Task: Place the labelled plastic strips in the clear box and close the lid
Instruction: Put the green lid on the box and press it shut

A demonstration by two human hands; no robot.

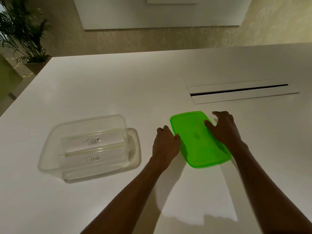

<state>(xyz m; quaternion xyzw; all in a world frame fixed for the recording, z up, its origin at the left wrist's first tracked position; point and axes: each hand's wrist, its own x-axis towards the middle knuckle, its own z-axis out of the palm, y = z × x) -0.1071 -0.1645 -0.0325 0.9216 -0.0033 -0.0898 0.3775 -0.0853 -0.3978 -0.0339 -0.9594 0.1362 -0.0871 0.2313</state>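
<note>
A clear plastic box [50,146] stands open on the white table at the left. Inside it lie two clear strips, one labelled TIGER [92,142] and one labelled DOG [92,159]. To its right a green lid [194,141] lies flat on the table. My left hand [164,144] grips the lid's left edge with curled fingers. My right hand [222,129] holds the lid's right edge, thumb on top and fingers spread past the rim.
A long cable slot with a dark gap [239,90] is set into the white table [118,85] behind the lid. A potted palm [22,36] stands on the floor beyond the table's far left corner.
</note>
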